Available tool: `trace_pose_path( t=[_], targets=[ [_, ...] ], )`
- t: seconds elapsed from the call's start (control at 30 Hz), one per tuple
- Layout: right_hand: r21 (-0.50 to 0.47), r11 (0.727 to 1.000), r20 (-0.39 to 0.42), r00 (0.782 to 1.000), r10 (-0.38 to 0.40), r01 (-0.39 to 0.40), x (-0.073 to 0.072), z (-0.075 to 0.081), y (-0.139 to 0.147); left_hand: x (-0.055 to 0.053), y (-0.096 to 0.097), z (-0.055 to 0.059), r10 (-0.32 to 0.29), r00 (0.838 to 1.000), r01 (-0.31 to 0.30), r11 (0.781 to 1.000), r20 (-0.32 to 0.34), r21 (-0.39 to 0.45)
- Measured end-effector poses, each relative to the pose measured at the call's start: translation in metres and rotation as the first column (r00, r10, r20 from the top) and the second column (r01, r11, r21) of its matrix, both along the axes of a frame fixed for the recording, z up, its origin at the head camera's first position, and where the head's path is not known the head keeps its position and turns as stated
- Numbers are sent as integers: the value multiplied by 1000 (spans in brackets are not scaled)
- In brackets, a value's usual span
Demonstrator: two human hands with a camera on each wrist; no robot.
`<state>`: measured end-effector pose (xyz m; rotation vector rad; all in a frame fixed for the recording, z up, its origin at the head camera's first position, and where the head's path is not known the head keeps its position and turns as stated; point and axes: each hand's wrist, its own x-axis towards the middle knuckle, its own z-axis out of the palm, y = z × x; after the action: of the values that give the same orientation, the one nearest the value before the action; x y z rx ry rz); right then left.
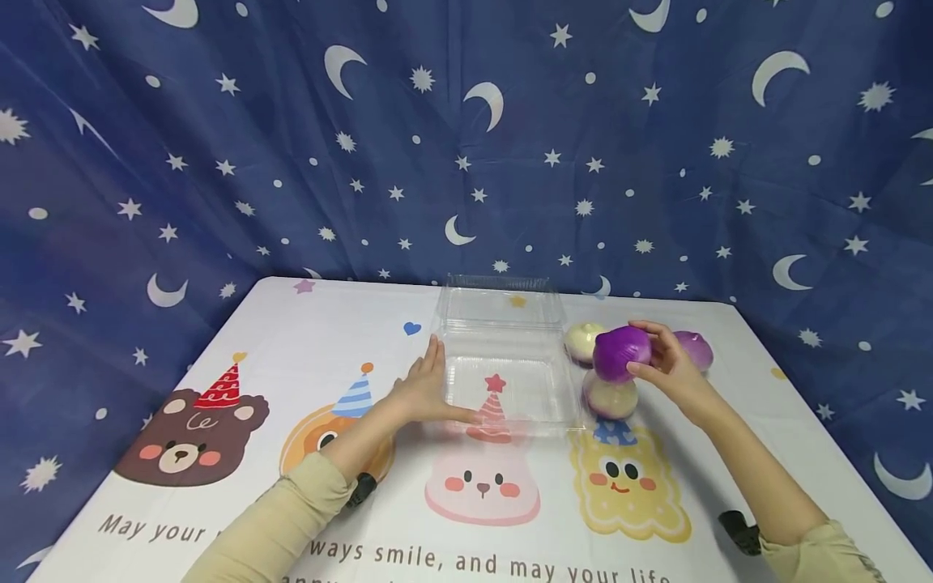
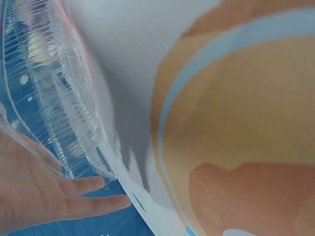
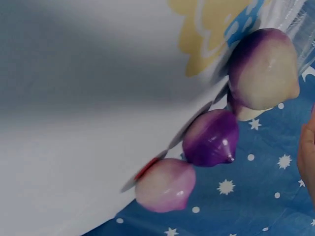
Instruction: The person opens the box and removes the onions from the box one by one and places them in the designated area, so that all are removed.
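Observation:
A clear plastic clamshell box [image 1: 510, 389] lies with its lid [image 1: 503, 304] folded back. My left hand [image 1: 426, 397] rests against the box's left side, fingers straight and thumb along the front edge; the left wrist view shows this hand [image 2: 44, 191] beside the ribbed wall. My right hand [image 1: 674, 372] grips a deep purple onion [image 1: 622, 354] between thumb and fingers, above a pale onion [image 1: 611, 398]. Only part of the right hand [image 3: 307, 152] shows in the right wrist view, its held onion almost wholly out of frame.
Behind stands a cream onion [image 1: 583, 344], and a light purple onion [image 1: 694, 350] lies right of the hand. In the right wrist view a dark purple onion [image 3: 211, 138] sits between others. A printed white cloth [image 1: 364, 308] covers the table; a starry blue curtain [image 1: 408, 121] hangs behind.

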<state>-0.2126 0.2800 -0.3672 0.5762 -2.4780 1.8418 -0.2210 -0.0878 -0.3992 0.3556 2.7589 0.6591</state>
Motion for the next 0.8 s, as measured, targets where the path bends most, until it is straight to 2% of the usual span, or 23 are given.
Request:
trace_pose_path(
  t=[0.13, 0.23, 0.37, 0.53, 0.8],
  targets=[
    [-6, 1000, -7, 1000, -16, 16, 2, -1, 4, -1, 1, 2, -4, 1000, 4, 1000, 4, -10],
    [47, 999, -36, 999, -25, 26, 2, -2, 8, -1, 1, 1, -6, 1000, 6, 1000, 4, -14],
    [123, 992, -65, 998, 5, 3, 0, -2, 14, -1, 0, 2, -2, 1000, 3, 1000, 4, -20],
    [139, 990, -84, 996, 28, -16, 0, -6, 24, -2, 1, 3, 0, 1000, 1, 1000, 4, -17],
    [177, 983, -122, 992, -20, 42, 4, -18, 34, 0, 0, 1, 0, 1000, 0, 1000, 6, -11]
  ],
)
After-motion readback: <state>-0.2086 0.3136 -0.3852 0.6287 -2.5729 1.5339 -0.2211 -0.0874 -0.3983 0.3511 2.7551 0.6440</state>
